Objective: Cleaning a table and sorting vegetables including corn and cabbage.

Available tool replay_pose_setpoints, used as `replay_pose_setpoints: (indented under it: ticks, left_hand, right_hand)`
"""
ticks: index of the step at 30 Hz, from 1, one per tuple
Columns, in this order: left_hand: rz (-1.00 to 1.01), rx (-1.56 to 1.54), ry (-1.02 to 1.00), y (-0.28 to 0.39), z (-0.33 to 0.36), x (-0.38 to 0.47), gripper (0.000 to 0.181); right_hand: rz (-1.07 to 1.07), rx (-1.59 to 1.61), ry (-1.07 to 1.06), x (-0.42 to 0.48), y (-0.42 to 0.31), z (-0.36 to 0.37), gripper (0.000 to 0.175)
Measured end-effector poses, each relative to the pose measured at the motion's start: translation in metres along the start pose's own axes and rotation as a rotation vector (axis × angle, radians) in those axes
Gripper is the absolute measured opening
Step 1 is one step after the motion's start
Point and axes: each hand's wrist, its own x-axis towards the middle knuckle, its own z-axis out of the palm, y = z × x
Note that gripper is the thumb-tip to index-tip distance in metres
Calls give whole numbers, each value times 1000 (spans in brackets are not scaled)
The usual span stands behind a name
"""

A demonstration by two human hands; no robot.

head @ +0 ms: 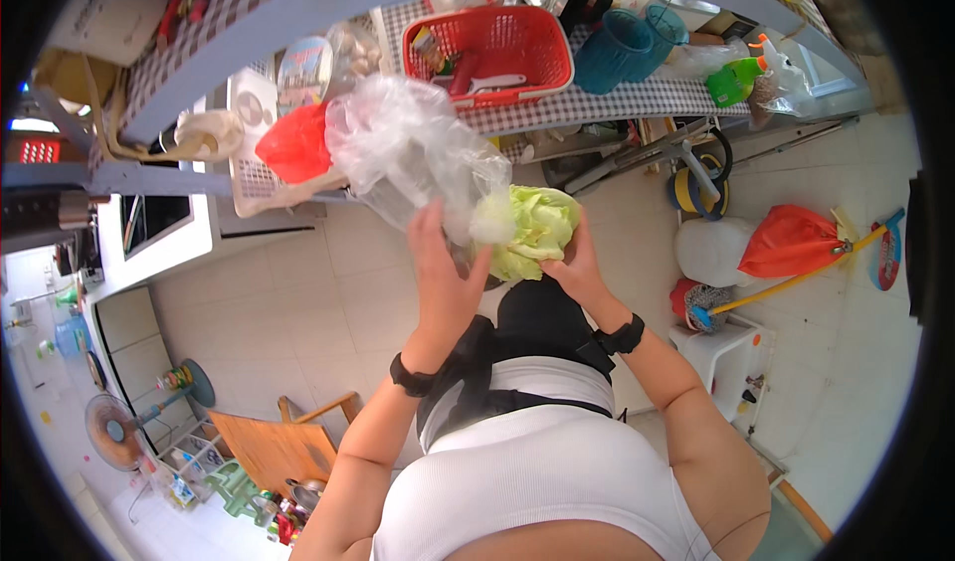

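Observation:
A head of pale green lettuce is held up in front of my body, over the floor. My right hand grips its right side, thumb in front and fingers behind. A clear plastic bag hangs at the lettuce's left and covers part of that side. My left hand holds the lower part of the bag, its thumb close to the lettuce. The bag's upper part rises against the shelf, beside a red plastic bag. Whether the left fingers also touch the lettuce is hidden by the plastic.
On the checkered shelf stand a red basket, blue vases and a green spray bottle. A mop leans at the right. Behind on the left are a fan and a wooden board.

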Motion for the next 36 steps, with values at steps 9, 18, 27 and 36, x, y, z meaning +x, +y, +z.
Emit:
replay_pose_setpoints:
  ticks: [9,18,27,36]
  left_hand:
    - [137,42,-261,-24,-32,-62,53]
    - [-355,-273,-215,-59,28,-94,58]
    - [-544,-283,-174,-69,83,-122,55]
    - [-831,-507,-87,-133,111,-150,39]
  right_hand:
    - [74,-217,4,-57,28,44,83]
    - [87,-483,-19,-66,55,19,89]
    - [177,-541,-258,-29,92,-39,98]
    - [34,-807,-274,-20,156,-45,91]
